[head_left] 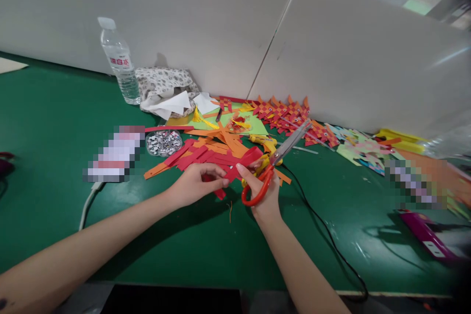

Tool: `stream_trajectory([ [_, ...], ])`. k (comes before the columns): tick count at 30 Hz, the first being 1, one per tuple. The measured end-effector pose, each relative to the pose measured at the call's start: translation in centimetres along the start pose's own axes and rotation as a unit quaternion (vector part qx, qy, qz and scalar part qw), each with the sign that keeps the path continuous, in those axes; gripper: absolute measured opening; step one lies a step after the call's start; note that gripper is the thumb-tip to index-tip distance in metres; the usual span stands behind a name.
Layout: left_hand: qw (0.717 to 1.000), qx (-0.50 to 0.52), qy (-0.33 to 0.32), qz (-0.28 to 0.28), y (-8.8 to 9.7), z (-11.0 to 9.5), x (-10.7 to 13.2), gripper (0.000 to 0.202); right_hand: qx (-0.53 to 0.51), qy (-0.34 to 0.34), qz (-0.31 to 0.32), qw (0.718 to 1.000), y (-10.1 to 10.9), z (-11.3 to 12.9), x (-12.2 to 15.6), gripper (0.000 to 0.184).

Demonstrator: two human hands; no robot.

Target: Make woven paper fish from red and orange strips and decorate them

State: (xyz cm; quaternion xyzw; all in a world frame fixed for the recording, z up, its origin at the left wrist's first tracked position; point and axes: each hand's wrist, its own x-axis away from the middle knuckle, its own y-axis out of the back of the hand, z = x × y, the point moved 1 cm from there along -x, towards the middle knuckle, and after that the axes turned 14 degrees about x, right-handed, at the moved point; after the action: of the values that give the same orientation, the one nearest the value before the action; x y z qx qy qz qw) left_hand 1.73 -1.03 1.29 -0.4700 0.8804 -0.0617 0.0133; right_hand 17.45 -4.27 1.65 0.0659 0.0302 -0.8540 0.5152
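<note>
My right hand [262, 191] grips a pair of scissors [274, 164] with red and yellow handles, its grey blades pointing up and to the right. My left hand [196, 184] pinches a red paper strip [235, 169] just left of the scissors. Both hands hover over a heap of red and orange paper strips [206, 152] on the green table [55, 122]. My right thumb also touches the red strip.
A water bottle [119, 61] stands at the back left beside a patterned cloth pouch [162, 83]. A round dish of googly eyes [164, 142] lies left of the strips. Woven red-orange paper shapes [290, 113] line the white partition. A black cable [331, 240] runs right.
</note>
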Motion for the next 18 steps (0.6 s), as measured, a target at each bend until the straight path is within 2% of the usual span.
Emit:
stream_trajectory([
  [5, 0.998, 0.054, 0.013, 0.010, 0.14, 0.19, -0.20, 0.022, -0.020, -0.017, 0.009, 1.000, -0.10, 0.27, -0.02, 0.041],
  [12, 0.999, 0.048, 0.014, 0.018, 0.25, 0.08, -0.18, 0.024, -0.020, -0.023, 0.005, 1.000, -0.16, 0.53, 0.05, 0.042],
  [18, 0.995, 0.091, 0.037, 0.009, 0.17, -0.25, -0.12, 0.019, -0.021, -0.017, -0.004, 1.000, -0.07, 0.28, 0.03, 0.037],
])
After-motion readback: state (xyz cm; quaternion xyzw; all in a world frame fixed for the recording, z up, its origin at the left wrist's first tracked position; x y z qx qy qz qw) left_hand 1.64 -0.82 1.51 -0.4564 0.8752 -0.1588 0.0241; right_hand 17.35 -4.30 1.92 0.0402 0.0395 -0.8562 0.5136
